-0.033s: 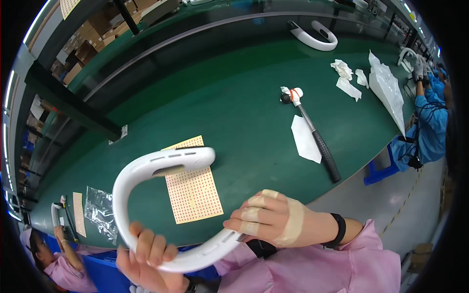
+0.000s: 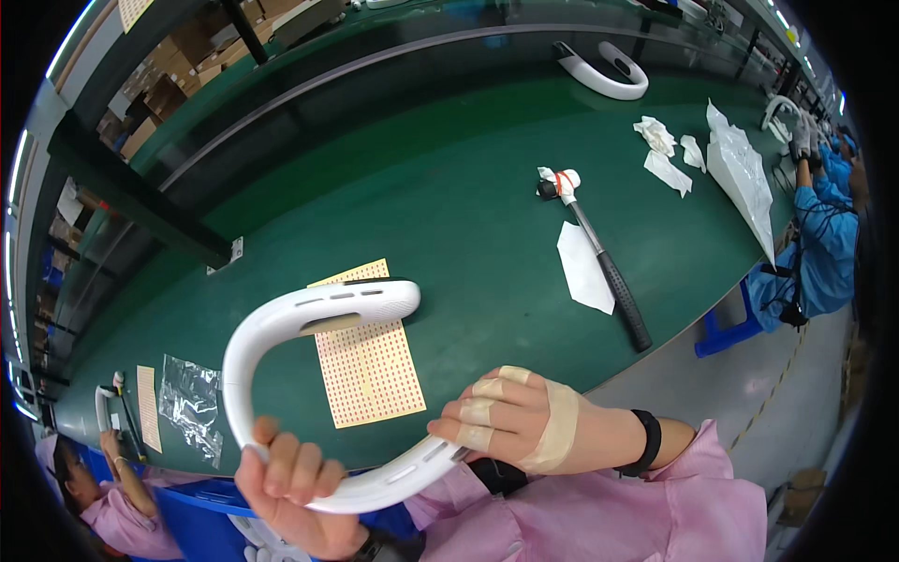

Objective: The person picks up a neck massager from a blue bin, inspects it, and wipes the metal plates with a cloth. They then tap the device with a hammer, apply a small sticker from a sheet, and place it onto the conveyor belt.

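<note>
Both my hands hold a white U-shaped neck fan (image 2: pixel 240 365) above the near edge of the green table. My left hand (image 2: pixel 295 482) wraps its fingers around the curved bend at the lower left. On the other end, my right hand (image 2: pixel 515 417) is closed with its back up, covering the tip. Strips of beige tape cross its fingers and palm. The fan's free arm, with slots and a long opening, points right over a cream sheet of small red marks (image 2: pixel 370 379). A hammer (image 2: pixel 613 276) with a black grip and a wrapped head lies to the right.
White paper (image 2: pixel 578 267) lies beside the hammer. Crumpled tissue (image 2: pixel 655 136), a white plastic bag (image 2: pixel 738 169) and another neck fan (image 2: pixel 613 91) are farther right. A clear bag (image 2: pixel 192 403) is at left. A dark post (image 2: pixel 140 192) rises from the table. Co-workers sit at both sides.
The neck fan has shifted slightly to the right, my left hand moving with it. My right hand stays nearly in place on its end.
</note>
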`<act>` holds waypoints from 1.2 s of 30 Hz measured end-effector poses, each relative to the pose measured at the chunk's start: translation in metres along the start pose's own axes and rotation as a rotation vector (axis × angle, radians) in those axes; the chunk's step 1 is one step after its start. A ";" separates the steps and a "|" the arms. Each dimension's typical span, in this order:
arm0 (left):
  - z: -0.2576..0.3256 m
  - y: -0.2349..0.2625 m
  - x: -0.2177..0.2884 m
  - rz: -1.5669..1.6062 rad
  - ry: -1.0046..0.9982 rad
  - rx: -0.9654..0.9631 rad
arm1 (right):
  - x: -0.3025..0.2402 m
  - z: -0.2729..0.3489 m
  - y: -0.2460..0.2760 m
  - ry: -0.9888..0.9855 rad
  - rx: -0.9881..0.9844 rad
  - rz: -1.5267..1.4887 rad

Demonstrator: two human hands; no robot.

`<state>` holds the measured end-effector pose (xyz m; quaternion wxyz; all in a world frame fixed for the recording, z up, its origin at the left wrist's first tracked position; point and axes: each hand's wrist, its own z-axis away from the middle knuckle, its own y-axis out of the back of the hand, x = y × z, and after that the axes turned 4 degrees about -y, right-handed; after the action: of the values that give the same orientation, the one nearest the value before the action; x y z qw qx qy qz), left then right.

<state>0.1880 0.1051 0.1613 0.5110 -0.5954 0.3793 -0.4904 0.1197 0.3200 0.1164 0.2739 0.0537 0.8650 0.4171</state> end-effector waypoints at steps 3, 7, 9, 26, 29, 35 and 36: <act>-0.004 0.030 -0.002 -0.038 -0.131 -0.116 | 0.024 -0.007 0.033 -0.212 -0.038 0.113; -0.007 0.057 -0.015 -0.252 -0.349 -0.189 | 0.072 0.039 0.068 -0.776 0.129 0.612; -0.009 0.064 -0.016 -0.319 -0.421 -0.173 | 0.086 0.050 0.068 -0.881 0.046 0.600; -0.034 0.045 -0.020 -0.379 -0.557 0.356 | -0.012 0.030 0.046 -0.812 -0.299 -0.411; -0.039 0.039 -0.021 -0.426 -0.544 0.419 | -0.010 0.030 0.037 -0.791 -0.305 -0.426; -0.043 0.040 -0.019 -0.465 -0.558 0.439 | -0.013 0.038 0.038 -0.794 -0.198 -0.408; -0.043 0.040 -0.020 -0.467 -0.557 0.440 | -0.014 0.039 0.038 -0.840 -0.089 -0.506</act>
<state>0.1438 0.1061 0.1183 0.5839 -0.6520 -0.0323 -0.4826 0.1470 0.3672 0.1316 0.6937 -0.0066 0.6471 0.3163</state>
